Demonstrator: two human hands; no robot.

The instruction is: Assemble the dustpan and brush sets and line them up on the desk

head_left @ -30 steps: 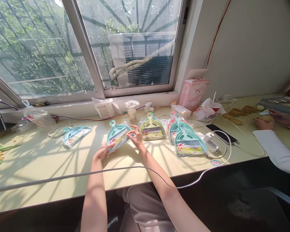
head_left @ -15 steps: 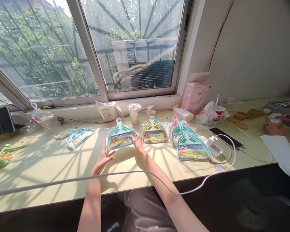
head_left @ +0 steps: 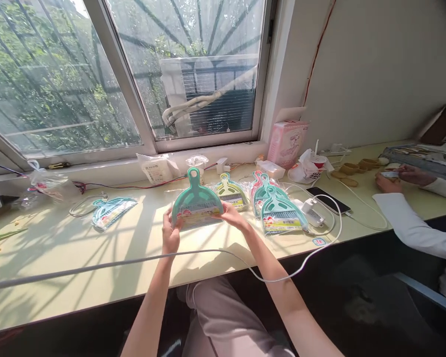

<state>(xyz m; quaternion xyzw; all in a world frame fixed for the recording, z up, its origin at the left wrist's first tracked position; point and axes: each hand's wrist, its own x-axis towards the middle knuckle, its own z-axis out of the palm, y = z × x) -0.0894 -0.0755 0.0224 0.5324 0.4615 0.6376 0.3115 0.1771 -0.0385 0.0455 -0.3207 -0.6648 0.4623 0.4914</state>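
Note:
Both my hands grip a green dustpan and brush set point(head_left: 196, 202) in clear wrapping, raised above the table with its handle upward. My left hand point(head_left: 170, 233) is closed on its lower left edge. At the opposite edge, my right hand point(head_left: 233, 216) pinches it. Behind it to the right lies a yellow-green dustpan set point(head_left: 232, 189), partly covered. A pile of teal dustpan sets point(head_left: 282, 218) with a pink dustpan point(head_left: 257, 177) at its back rests further right. Another teal dustpan set point(head_left: 113, 210) lies to the left.
A white cable point(head_left: 134, 262) hangs across the front of the view. Right of the pile are a charger point(head_left: 314, 213) and a phone point(head_left: 329, 199). Bags, a cup and a pink box point(head_left: 288, 144) line the windowsill. A co-worker's white sleeve point(head_left: 409, 225) is at the right.
The dustpan set has been lifted and tilted upright towards me. My left hand, open beside it before, has closed on its edge. The view has turned slightly right.

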